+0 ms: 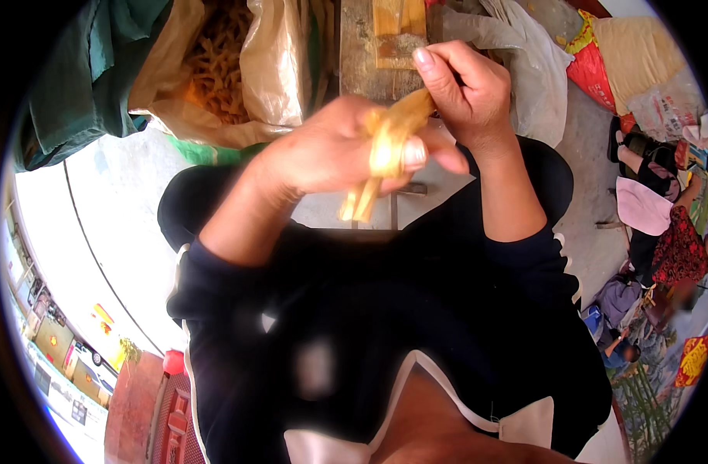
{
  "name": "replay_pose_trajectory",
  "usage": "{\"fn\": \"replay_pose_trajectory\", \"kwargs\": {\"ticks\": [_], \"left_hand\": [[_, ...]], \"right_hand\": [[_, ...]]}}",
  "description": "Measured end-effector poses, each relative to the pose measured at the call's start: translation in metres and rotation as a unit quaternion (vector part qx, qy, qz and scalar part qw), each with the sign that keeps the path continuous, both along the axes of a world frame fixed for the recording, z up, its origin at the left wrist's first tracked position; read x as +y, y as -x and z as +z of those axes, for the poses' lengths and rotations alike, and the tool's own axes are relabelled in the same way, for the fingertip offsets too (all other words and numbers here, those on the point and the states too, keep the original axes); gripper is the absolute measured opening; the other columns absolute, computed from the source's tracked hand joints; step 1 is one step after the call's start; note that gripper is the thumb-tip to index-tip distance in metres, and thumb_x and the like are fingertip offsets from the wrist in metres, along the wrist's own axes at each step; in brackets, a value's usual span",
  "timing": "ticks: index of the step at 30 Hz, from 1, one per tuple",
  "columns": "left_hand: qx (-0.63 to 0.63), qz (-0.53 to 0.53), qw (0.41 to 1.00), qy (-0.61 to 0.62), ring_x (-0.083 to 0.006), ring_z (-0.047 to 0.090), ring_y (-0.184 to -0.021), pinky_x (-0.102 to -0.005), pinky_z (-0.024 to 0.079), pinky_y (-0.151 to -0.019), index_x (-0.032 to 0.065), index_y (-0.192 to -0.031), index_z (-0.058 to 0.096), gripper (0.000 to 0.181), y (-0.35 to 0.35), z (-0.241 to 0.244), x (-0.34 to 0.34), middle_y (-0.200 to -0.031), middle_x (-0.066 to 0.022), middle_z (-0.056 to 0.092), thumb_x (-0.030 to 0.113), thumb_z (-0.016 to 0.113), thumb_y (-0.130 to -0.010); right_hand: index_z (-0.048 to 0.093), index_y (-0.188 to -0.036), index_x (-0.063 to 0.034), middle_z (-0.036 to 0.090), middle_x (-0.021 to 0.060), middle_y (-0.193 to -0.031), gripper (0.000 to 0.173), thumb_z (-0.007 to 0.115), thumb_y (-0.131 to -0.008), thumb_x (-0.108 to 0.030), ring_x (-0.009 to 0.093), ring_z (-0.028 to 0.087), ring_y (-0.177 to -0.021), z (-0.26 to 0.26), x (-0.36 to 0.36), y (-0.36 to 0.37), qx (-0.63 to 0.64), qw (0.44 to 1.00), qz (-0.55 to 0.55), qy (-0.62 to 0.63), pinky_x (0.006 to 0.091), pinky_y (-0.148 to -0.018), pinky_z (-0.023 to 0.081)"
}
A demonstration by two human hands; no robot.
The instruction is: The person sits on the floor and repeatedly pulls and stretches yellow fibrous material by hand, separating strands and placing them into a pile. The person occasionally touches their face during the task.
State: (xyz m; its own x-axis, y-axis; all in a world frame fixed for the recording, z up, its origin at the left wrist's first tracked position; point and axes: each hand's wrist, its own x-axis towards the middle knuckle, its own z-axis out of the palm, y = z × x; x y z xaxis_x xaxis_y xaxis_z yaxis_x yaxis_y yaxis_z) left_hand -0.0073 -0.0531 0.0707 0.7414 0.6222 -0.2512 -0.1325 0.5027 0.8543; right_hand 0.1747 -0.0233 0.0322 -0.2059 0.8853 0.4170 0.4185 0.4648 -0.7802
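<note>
A flat, flexible yellow strip [409, 110] is looped around the thumb of my left hand [325, 145]. Two narrow ends [360, 203] of the strip hang below that hand. At the strip's upper end, my right hand [476, 95] pinches with thumb and curled fingers, which partly hide it. Both hands are raised above my lap. Beyond them lies a worn wooden board [357, 64] with a yellow-brown wooden piece [397, 37] on it. Left of the board, an open woven plastic sack [276, 64] holds many twisted, yellow-brown pieces [220, 69].
Dark green cloth [70, 87] hangs at the upper left. A whitish plastic bag [533, 75] lies right of the board, with a filled beige sack [638, 58] farther right. Several people sit along the right edge, one in red patterned clothing [681, 249].
</note>
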Motion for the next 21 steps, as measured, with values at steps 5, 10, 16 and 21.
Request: {"fn": "replay_pose_trajectory", "kwargs": {"ticks": [5, 10, 16, 21], "left_hand": [[0.291, 0.143, 0.774, -0.544, -0.0229, 0.06, -0.066, -0.0319, 0.05, -0.059, 0.0099, -0.101, 0.067, 0.027, 0.013, -0.03, 0.014, -0.077, -0.0061, 0.059, 0.01, 0.071, -0.074], [0.259, 0.191, 0.736, -0.595, -0.0265, 0.061, -0.071, -0.0351, 0.05, -0.059, 0.0081, -0.089, 0.066, 0.025, 0.015, -0.036, 0.012, -0.08, -0.0046, 0.058, 0.012, 0.074, -0.066], [0.276, 0.288, 0.738, -0.544, -0.0252, 0.063, -0.099, -0.0309, 0.051, -0.083, -0.0002, -0.101, 0.066, 0.023, 0.01, -0.037, 0.006, -0.111, -0.0127, 0.062, 0.001, 0.067, -0.078], [0.291, 0.159, 0.851, -0.407, -0.0301, 0.057, -0.111, -0.0346, 0.047, -0.092, -0.0054, -0.096, 0.063, 0.022, 0.016, -0.034, 0.008, -0.121, -0.0149, 0.058, -0.006, 0.061, -0.074]], "right_hand": [[0.066, -0.087, -0.0056, 0.048, -0.0053, -0.066, 0.015, 0.061, -0.088, -0.02, 0.006, 0.041, -0.059, -0.001, -0.019, 0.012, 0.237, 0.848, 0.134, 0.454, 0.021, -0.053, 0.034], [0.066, -0.099, -0.0046, 0.047, -0.0066, -0.066, 0.021, 0.065, -0.084, -0.019, 0.002, 0.033, -0.055, -0.011, -0.026, 0.015, 0.437, 0.615, 0.223, 0.617, 0.0182, -0.049, 0.026], [0.066, -0.098, 0.0019, 0.064, 0.0011, -0.075, 0.02, 0.065, -0.088, -0.016, 0.005, 0.051, -0.061, -0.003, -0.021, 0.02, 0.384, 0.82, 0.095, 0.413, 0.0187, -0.051, 0.037], [0.065, -0.088, 0.0005, 0.064, 0.0049, -0.069, 0.024, 0.06, -0.092, -0.022, 0.009, 0.057, -0.059, -0.001, -0.022, 0.011, 0.218, 0.885, 0.118, 0.393, 0.0255, -0.054, 0.046]]}}
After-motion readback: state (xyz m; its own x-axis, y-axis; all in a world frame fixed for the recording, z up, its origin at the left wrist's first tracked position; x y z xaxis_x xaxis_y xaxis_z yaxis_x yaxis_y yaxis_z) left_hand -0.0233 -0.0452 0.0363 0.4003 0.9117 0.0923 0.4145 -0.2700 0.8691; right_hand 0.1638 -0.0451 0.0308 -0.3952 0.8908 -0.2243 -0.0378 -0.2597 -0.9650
